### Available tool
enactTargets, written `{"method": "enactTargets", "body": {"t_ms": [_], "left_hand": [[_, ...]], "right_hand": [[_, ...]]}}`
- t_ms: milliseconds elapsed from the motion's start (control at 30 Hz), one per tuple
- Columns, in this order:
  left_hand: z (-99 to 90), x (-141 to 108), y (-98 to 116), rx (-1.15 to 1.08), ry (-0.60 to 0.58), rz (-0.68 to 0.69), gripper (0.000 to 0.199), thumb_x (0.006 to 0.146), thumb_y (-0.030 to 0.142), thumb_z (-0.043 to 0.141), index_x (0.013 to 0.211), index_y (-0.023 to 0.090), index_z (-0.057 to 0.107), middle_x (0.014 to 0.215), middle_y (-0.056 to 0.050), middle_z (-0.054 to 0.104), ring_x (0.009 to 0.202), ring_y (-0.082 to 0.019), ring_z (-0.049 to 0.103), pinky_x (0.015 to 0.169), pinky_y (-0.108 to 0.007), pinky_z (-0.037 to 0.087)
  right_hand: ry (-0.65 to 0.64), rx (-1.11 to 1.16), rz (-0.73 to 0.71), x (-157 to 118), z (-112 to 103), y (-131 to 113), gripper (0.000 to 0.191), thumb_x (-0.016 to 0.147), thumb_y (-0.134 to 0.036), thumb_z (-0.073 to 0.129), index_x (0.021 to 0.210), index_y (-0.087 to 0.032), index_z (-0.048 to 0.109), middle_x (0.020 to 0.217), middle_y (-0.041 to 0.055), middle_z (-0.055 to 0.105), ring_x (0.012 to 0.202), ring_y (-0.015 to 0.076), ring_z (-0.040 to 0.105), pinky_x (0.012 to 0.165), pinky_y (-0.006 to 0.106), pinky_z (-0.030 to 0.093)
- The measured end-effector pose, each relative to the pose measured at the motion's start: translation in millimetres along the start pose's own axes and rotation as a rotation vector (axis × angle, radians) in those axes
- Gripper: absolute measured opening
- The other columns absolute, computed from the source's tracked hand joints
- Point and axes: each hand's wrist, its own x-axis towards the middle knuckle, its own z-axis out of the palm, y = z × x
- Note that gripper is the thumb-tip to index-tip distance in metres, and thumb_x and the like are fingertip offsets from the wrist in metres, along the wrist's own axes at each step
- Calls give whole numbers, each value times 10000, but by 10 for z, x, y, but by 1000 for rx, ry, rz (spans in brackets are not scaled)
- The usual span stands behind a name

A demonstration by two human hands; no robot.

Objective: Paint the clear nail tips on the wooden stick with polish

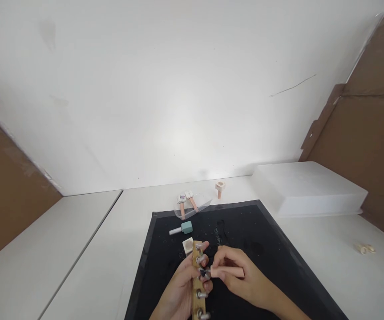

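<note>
My left hand (180, 284) is wrapped round a narrow wooden strip (196, 284) that carries a row of clear nail tips (201, 294) on small metal posts. In my right hand (240, 278) is a nail polish brush by its long pink handle (228, 271), pinched between thumb and fingers. The brush end is at a nail tip with dark colour (204, 272) in the middle of the strip; whether they touch is hard to make out. Just behind my left hand stands a small pale square bottle (188, 246) with a round opening, partly hidden.
On the black mat (245, 226) lies a teal polish bottle (187, 227) with a white handle. Two pink-handled bottles (182, 204) rest in a clear tray (207, 202) behind it. Another pink-handled bottle (220, 187), a white box (312, 189) and small beige rings (364, 249) are around the mat.
</note>
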Motion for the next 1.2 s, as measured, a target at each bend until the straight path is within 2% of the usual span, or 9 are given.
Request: {"method": "enactTargets", "body": {"t_ms": [100,233,433,733,1200], "left_hand": [[-7,9,-3,4,4,1,417,587,10,555,951,189,652,731,30,456,528,-48,385,548,-232,332],[-5,4,-5,20,24,-6,405,586,16,568,945,183,652,731,28,465,531,-47,392,556,-229,337],[9,-9,-2,24,43,-4,445,581,12,575,988,180,636,729,30,468,536,-46,387,562,-230,333],[12,-9,5,9,29,-3,405,578,22,591,947,179,650,722,29,478,538,-47,394,561,-226,338],[0,-18,8,27,50,-8,481,585,25,584,1034,194,618,741,32,485,552,-51,438,575,-229,354]], "right_hand": [[-8,29,9,-13,5,10,12,750,-168,544,756,-178,545,685,-13,493,616,116,468,605,233,451],[-22,49,10,-29,13,41,142,693,-66,533,769,-183,558,735,-9,505,647,117,495,627,230,463],[-18,-73,-81,-16,6,58,273,612,29,480,753,-181,582,721,-13,509,630,119,483,563,208,402],[-17,-126,-193,2,7,69,329,572,54,446,743,-181,601,675,-19,491,619,127,484,538,219,348],[-21,-84,-265,-6,26,131,403,534,66,425,757,-197,634,702,-12,497,647,130,497,565,224,383]]}}
